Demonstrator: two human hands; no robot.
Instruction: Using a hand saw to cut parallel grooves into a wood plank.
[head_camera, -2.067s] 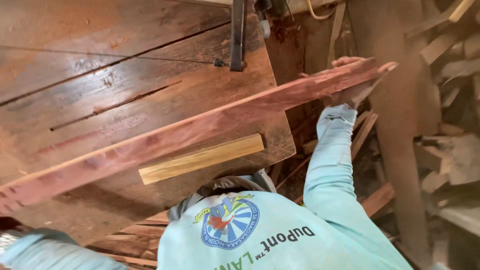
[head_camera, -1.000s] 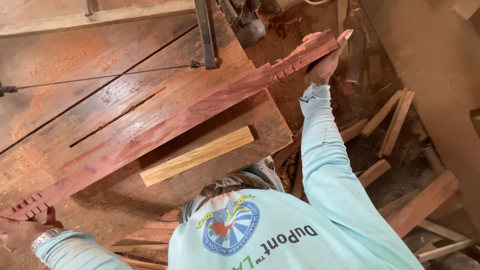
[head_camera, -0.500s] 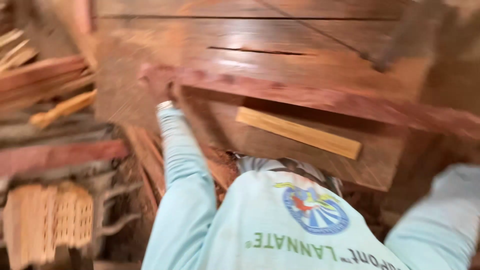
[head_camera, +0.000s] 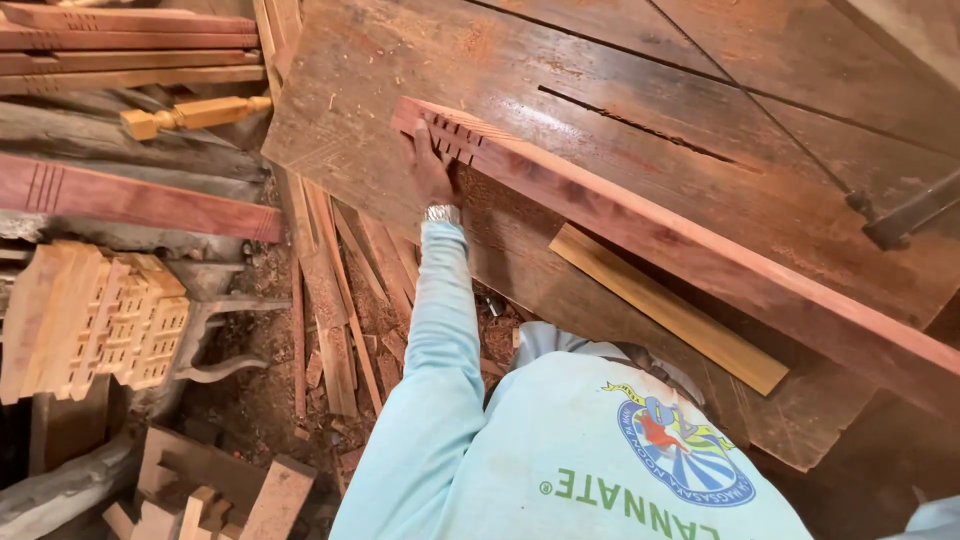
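A long reddish plank (head_camera: 680, 240) lies slantwise across the worn wooden table (head_camera: 380, 70). Its near-left end is cut into a row of small notches. My left hand (head_camera: 430, 165), with a metal watch at the wrist, is clasped over that notched end, the light blue sleeve stretched out towards it. The plank runs off to the lower right, out of view. My right hand is out of the picture; only a scrap of its sleeve shows at the bottom right corner.
A pale yellow wood strip (head_camera: 665, 305) lies on the table below the plank. A dark metal arm (head_camera: 905, 215) and a thin blade stand at the right. Stacked planks, a yellow turned baluster (head_camera: 195, 115), pale carved blocks (head_camera: 95, 315) and offcuts (head_camera: 330, 300) crowd the floor on the left.
The view has swung from the right end of the plank to its left end. The plank has come down flat on the table, and my left hand now shows on the notches.
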